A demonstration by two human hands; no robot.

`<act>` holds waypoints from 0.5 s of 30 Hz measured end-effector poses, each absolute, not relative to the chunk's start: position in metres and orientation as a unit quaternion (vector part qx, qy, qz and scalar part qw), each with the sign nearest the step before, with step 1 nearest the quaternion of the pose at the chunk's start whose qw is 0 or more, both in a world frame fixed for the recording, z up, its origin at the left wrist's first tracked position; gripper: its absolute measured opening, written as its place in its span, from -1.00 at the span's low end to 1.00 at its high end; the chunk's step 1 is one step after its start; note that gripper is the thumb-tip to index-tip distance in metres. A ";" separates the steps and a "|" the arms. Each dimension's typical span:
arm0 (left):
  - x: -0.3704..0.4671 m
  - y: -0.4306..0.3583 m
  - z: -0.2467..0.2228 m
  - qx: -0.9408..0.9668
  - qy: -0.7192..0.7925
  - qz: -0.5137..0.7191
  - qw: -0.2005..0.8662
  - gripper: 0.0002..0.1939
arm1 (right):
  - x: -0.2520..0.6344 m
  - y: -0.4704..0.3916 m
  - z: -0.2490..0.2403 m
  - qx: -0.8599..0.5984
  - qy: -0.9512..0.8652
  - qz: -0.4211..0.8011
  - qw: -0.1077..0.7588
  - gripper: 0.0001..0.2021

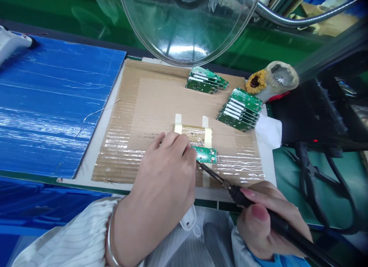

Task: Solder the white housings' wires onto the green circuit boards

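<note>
A soldering iron [241,196] lies in my right hand [273,217], its black handle pinched between thumb and fingers. Its thin tip points up and left, reaching the near edge of a small green circuit board [208,155]. My left hand [169,171] is closed over the left end of that board, fingers bent down. What its fingertips grip is hidden under the hand. Just beyond the board, a brown taped pad [194,135] is fixed to the cardboard [161,102] by cream tape strips [208,136].
Two fanned stacks of green circuit boards [205,80] [240,110] lie at the back right. Behind them stand a cleaning-sponge-like holder [283,77] and a clear round disc [189,33]. A blue sheet [54,106] covers the left; black pliers [310,175] and a dark box [310,113] are right.
</note>
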State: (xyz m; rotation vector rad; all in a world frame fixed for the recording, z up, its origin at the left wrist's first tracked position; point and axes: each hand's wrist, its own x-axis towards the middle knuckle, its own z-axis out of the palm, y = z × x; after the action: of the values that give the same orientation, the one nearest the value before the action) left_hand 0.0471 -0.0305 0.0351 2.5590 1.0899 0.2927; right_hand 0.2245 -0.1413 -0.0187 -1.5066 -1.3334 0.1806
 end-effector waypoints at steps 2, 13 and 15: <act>0.047 -0.030 0.035 0.902 0.385 0.098 0.171 -0.87 | 0.223 -0.140 -0.018 -0.632 -0.552 0.065 0.540 -0.89; 0.037 -0.039 0.035 0.908 0.380 0.136 0.112 -0.86 | 0.218 -0.131 -0.018 -0.628 -0.478 0.009 0.614 -0.81; 0.026 -0.045 0.034 0.894 0.396 0.174 0.116 -0.79 | 0.223 -0.133 -0.008 -0.681 -0.491 0.041 0.542 -0.76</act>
State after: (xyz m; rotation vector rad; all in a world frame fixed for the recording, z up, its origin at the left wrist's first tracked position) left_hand 0.0257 -0.0453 0.0338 2.6179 1.1608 0.5109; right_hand 0.2232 -0.1332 -0.0084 -1.6163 -1.1664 0.0981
